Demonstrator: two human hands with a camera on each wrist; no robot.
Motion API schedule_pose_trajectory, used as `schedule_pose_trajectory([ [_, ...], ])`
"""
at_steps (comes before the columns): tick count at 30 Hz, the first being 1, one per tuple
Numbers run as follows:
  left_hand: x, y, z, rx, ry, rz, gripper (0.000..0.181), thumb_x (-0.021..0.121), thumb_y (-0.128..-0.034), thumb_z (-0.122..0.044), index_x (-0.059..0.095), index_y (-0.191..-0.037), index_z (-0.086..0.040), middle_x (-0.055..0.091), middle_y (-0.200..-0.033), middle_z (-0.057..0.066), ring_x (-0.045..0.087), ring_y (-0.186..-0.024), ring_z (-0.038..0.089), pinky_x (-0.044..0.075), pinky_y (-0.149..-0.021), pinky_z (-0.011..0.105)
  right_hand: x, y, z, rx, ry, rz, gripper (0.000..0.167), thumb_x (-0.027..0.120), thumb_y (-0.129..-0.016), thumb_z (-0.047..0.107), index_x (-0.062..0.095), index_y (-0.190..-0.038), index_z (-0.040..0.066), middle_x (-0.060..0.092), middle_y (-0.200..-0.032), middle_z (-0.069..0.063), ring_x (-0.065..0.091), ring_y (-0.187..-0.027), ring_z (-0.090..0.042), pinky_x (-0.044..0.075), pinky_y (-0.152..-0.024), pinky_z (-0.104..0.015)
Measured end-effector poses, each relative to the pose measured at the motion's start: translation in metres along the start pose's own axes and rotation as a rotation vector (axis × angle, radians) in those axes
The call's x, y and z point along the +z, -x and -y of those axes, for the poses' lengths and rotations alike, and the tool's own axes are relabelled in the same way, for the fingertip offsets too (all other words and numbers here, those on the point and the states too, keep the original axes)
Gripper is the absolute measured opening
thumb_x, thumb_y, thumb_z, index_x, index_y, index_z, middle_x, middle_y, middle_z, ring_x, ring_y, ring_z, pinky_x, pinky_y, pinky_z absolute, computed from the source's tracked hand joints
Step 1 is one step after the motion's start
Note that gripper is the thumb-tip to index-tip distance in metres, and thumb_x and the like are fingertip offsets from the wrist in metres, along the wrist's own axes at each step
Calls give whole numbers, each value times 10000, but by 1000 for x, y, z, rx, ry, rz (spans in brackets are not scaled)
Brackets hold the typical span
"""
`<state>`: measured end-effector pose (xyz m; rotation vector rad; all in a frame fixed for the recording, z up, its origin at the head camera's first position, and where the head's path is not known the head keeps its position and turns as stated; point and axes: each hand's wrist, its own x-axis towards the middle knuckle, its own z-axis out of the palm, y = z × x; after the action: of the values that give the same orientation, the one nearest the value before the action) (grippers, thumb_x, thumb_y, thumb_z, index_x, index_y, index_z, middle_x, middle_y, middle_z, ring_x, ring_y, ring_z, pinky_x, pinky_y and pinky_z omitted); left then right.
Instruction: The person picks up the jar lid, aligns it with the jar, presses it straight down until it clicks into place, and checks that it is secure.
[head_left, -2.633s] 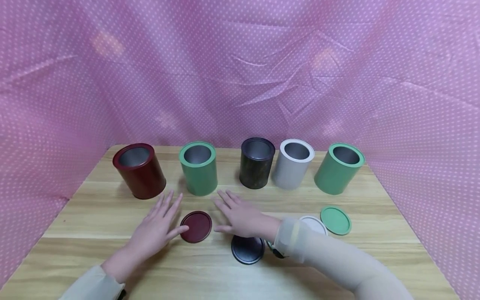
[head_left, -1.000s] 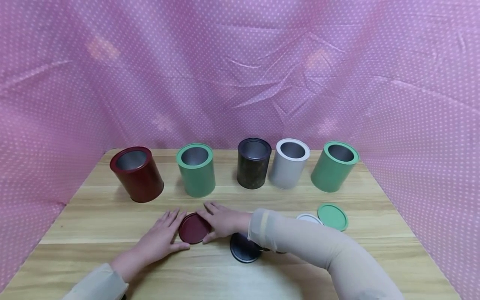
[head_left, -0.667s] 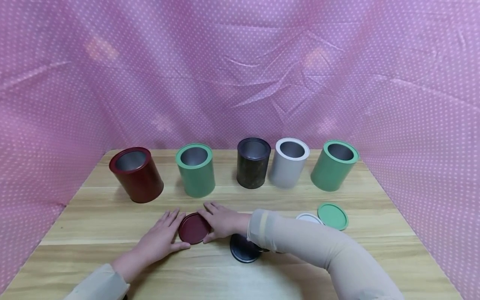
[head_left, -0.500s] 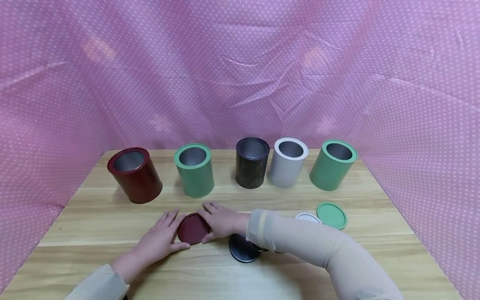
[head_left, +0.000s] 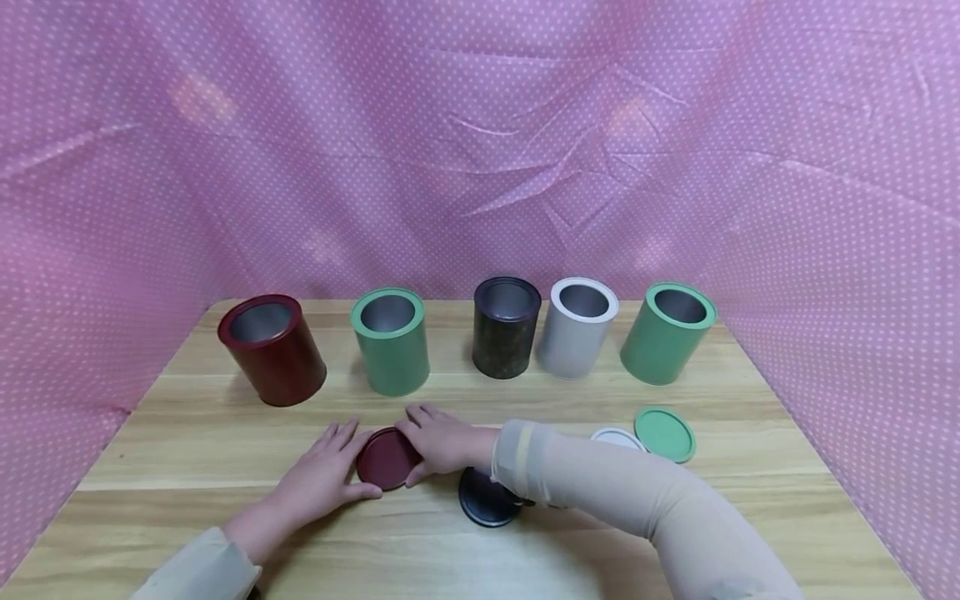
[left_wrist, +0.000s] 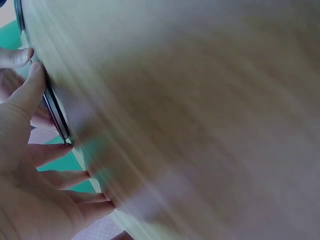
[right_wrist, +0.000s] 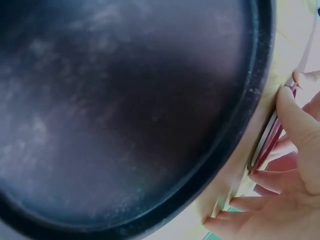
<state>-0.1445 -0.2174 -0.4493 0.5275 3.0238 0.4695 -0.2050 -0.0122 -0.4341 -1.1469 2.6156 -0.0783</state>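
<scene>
A dark red lid (head_left: 387, 459) lies flat on the wooden table, between the two hands. At its left edge, my left hand (head_left: 318, 475) rests with fingers extended and thumb spread along the near side. My right hand (head_left: 444, 442) is at the opposite edge, its thumb near the lid's near side and its fingers at the far side. Both wrist views show the thumb and index fingertips by the rim, the other fingertips down on the tabletop. A black lid (head_left: 486, 498) sits under the right wrist, partly covered by the sleeve; it looms large in the right wrist view.
Along the back stand uncovered cans: red (head_left: 292, 358), green (head_left: 393, 358), black (head_left: 504, 343), white (head_left: 573, 343) and another green one (head_left: 663, 350). A white lid (head_left: 617, 437), half hidden by the right arm, lies beside a green lid (head_left: 665, 434). Pink dotted cloth (head_left: 480, 167) surrounds the table.
Since the earliest frame, both hands have come down to the red lid's edges, the right hand moving left and nearer. Over the last second, hands and lid stay nearly still.
</scene>
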Motion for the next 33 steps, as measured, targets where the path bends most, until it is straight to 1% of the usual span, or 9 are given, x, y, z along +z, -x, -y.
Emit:
schedule_pose_trajectory([
  [3,-1,0,-1,-11,10,6,780,785,-737,-482,550,-1329,-30,434,-1423,317,374,-1297,570,380,-1010,660,-1,0,1,-2,-5,5,787,707,-837,497,384,-1450,124,326,-1537,-172,294,-1437,-319,307,-1169,-368],
  [11,-4,-3,3,-19,19,20,816,791,-723,-492,542,-1342,-23,438,-1423,312,377,-1290,577,392,-995,661,-7,-1,2,5,-13,28,803,695,-846,503,364,-1465,115,302,-1559,-136,278,-1445,-327,295,-1175,-379],
  [16,-7,-4,4,-36,40,49,841,791,-712,-518,539,-1352,-34,451,-1421,297,375,-1302,561,402,-984,661,-9,-1,1,-8,-18,31,802,687,-850,509,369,-1469,110,311,-1558,-131,285,-1441,-334,300,-1173,-386],
  [23,-10,-6,4,-70,82,92,899,773,-709,-566,513,-1380,-27,470,-1429,255,368,-1329,526,399,-990,659,-10,-1,-4,-29,-72,29,803,684,-852,508,364,-1473,112,352,-1536,-104,296,-1438,-322,307,-1170,-377],
  [25,-12,-6,5,-73,102,98,908,768,-717,-566,500,-1391,-19,469,-1435,245,366,-1336,515,390,-1000,657,-9,-2,-6,-44,-88,18,801,690,-849,504,369,-1468,110,375,-1518,-89,314,-1428,-303,318,-1163,-363],
  [28,-17,-6,6,-50,157,80,864,777,-734,-525,503,-1390,-34,519,-1403,204,441,-1314,450,406,-1014,617,-9,-3,-9,-67,-139,-12,785,713,-841,480,390,-1446,100,427,-1470,-69,363,-1391,-255,344,-1139,-324],
  [30,-21,-6,8,-26,189,61,829,785,-739,-497,514,-1382,-49,556,-1370,179,494,-1283,406,419,-1017,587,-10,-4,-11,-106,-177,-52,748,742,-830,442,425,-1405,83,496,-1390,-59,434,-1312,-206,379,-1094,-275],
  [33,-29,-5,10,-11,230,45,816,784,-747,-481,508,-1389,-60,575,-1356,148,521,-1271,360,418,-1032,560,-11,-8,-13,-173,-258,-111,700,783,-812,359,462,-1361,68,563,-1295,-49,502,-1208,-150,398,-1040,-219],
])
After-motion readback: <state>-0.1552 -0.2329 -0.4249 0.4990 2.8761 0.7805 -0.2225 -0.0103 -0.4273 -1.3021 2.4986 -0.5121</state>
